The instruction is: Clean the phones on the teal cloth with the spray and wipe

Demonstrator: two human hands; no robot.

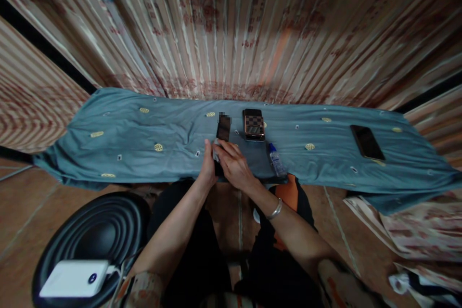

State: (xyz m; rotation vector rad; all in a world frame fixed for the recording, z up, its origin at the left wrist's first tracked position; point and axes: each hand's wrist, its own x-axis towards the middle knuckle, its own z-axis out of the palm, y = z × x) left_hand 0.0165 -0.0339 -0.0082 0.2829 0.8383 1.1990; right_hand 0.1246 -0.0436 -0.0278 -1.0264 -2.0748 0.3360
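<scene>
A dark, narrow phone [224,129] stands up from my hands near the table's front edge, its top blurred out. My left hand [207,166] grips its lower left side, thumb pointing up. Curled over its lower part is my right hand [233,161], with a small grey-white piece [215,153] between the fingers and the phone; I cannot make out what that piece is. Just beyond, a phone with a checkered brown back [253,125] lies on the cloth. To the right lies a clear bottle with a blue cap [276,160], on the edge of a dark mat [257,156].
A blue-green patterned cloth [173,130] covers the long table. Another black phone [367,142] lies far right. Pleated curtains [231,33] hang behind the table. At lower left, a white power bank [74,278] with a cable sits on a black round stool [96,231].
</scene>
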